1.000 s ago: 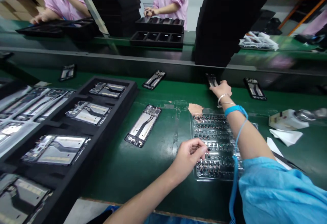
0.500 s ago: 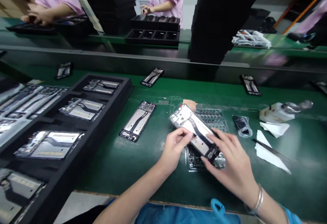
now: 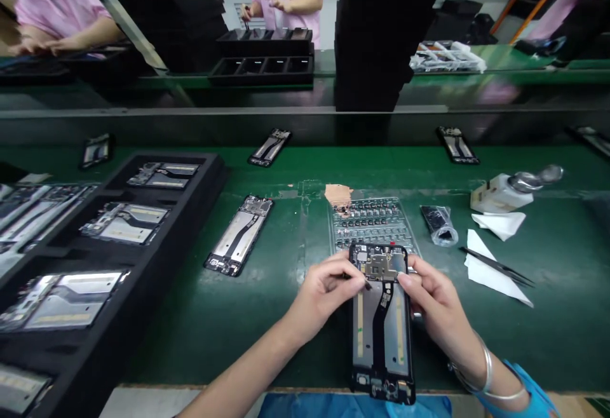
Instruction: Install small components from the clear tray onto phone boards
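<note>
One opened phone (image 3: pixel 381 329) is held above the near edge of the bench (image 3: pixel 204 342), its circuit board at the far end and its lower end overlapping that edge in view. The right hand (image 3: pixel 436 297) grips its right side, thumb over the board. The left hand (image 3: pixel 328 288) is closed in a pinch on a small dark part (image 3: pixel 367 284), at the phone's left side just below the board.

Left of the hands, a black tray (image 3: pixel 162 265) runs from the near edge toward the far side, with four opened phones visible in its compartments; more lie side by side beyond its left wall. Between this tray and the hands, another opened phone (image 3: pixel 239 237) lies flat at a slant.

Just beyond the held phone, partly hidden by it, a clear plastic tray (image 3: pixel 412 237) carries rows of tiny parts. To its right lie tweezers (image 3: pixel 498 267) across a white sheet (image 3: pixel 502 284), a bagged dark item (image 3: pixel 438 224), a second white sheet (image 3: pixel 500 224) and a bottle (image 3: pixel 500 195) with a metallic top.

Toward the far edge, four phones lie spaced apart. Past the divider (image 3: pixel 286 127) rise stacked black trays (image 3: pixel 381 30), and people in pink work at a farther counter (image 3: pixel 505 59).
</note>
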A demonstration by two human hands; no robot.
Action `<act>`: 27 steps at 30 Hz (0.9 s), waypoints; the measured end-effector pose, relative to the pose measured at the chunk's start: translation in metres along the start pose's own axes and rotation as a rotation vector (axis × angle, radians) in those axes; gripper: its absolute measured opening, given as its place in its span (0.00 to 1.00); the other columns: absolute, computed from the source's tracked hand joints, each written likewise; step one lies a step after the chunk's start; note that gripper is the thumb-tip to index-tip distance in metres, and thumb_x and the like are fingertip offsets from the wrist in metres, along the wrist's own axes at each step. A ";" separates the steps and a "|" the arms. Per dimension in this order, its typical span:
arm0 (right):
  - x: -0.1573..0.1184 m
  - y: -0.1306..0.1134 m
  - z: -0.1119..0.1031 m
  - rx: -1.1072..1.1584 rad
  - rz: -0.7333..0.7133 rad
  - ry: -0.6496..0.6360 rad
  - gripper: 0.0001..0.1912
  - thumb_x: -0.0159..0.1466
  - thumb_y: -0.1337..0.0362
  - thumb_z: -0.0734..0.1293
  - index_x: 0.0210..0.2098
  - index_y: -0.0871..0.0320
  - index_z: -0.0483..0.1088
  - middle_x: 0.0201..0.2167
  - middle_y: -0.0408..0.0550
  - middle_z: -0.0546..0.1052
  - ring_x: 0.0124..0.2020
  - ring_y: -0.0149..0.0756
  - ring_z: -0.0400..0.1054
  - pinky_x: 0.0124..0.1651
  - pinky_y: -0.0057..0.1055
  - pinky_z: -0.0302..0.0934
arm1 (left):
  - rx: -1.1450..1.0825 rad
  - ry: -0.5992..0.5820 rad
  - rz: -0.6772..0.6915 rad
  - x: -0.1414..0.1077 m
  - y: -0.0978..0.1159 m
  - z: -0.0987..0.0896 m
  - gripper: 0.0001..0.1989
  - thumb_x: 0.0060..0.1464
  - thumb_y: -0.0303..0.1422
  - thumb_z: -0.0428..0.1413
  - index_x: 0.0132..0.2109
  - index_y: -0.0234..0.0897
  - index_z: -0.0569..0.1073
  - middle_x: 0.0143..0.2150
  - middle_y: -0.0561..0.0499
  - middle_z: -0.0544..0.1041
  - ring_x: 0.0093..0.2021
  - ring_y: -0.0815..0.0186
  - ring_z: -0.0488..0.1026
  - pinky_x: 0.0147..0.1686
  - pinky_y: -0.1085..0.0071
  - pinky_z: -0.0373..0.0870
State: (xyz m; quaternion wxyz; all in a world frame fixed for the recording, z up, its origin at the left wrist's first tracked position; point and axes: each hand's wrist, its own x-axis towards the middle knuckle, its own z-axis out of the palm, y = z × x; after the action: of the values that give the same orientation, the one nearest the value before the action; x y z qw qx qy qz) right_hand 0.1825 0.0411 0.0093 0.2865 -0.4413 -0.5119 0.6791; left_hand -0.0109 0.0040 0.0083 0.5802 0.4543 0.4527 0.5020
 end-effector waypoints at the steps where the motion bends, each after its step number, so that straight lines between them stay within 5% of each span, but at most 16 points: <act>1: -0.001 0.000 0.000 0.000 -0.005 -0.008 0.11 0.62 0.54 0.63 0.37 0.55 0.66 0.18 0.38 0.64 0.18 0.26 0.56 0.21 0.23 0.53 | -0.018 0.058 0.040 0.000 0.001 -0.001 0.09 0.54 0.35 0.56 0.29 0.34 0.74 0.39 0.47 0.72 0.44 0.63 0.67 0.43 0.71 0.62; 4: -0.003 0.002 0.000 0.006 -0.008 -0.024 0.10 0.62 0.55 0.63 0.36 0.55 0.66 0.19 0.39 0.64 0.18 0.26 0.55 0.20 0.22 0.52 | -0.121 0.099 0.106 0.001 0.003 -0.005 0.07 0.55 0.32 0.55 0.30 0.34 0.74 0.47 0.45 0.71 0.50 0.60 0.67 0.49 0.66 0.61; 13: -0.003 0.005 0.001 0.011 0.018 -0.042 0.10 0.62 0.56 0.63 0.37 0.55 0.67 0.18 0.38 0.63 0.17 0.26 0.54 0.19 0.22 0.52 | -0.079 0.110 0.121 0.001 0.006 -0.006 0.07 0.56 0.30 0.54 0.31 0.35 0.73 0.44 0.45 0.74 0.46 0.62 0.70 0.45 0.66 0.66; 16: -0.003 0.002 0.003 -0.007 0.026 -0.062 0.09 0.62 0.55 0.63 0.36 0.55 0.66 0.17 0.37 0.61 0.17 0.25 0.52 0.18 0.21 0.51 | 0.127 0.192 0.292 0.000 0.005 -0.004 0.05 0.56 0.28 0.54 0.33 0.35 0.74 0.44 0.45 0.73 0.45 0.62 0.71 0.45 0.64 0.68; 21: -0.003 -0.002 0.007 -0.070 0.066 -0.146 0.11 0.62 0.54 0.63 0.34 0.55 0.65 0.17 0.36 0.58 0.17 0.24 0.50 0.18 0.20 0.50 | 0.656 0.397 0.780 -0.001 -0.001 -0.004 0.08 0.50 0.21 0.57 0.37 0.38 0.74 0.46 0.46 0.73 0.45 0.62 0.72 0.40 0.65 0.73; 27: -0.003 -0.005 0.010 -0.116 0.069 -0.183 0.12 0.62 0.53 0.62 0.34 0.56 0.65 0.17 0.36 0.57 0.18 0.25 0.51 0.19 0.20 0.52 | 1.006 0.317 1.001 0.000 -0.006 -0.008 0.10 0.51 0.21 0.55 0.40 0.37 0.73 0.44 0.44 0.77 0.47 0.60 0.74 0.41 0.64 0.72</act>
State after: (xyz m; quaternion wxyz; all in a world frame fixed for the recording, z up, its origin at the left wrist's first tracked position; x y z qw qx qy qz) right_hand 0.1748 0.0354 0.0153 0.1887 -0.4107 -0.5589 0.6953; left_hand -0.0176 0.0038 0.0007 -0.0708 0.7407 0.4453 0.4980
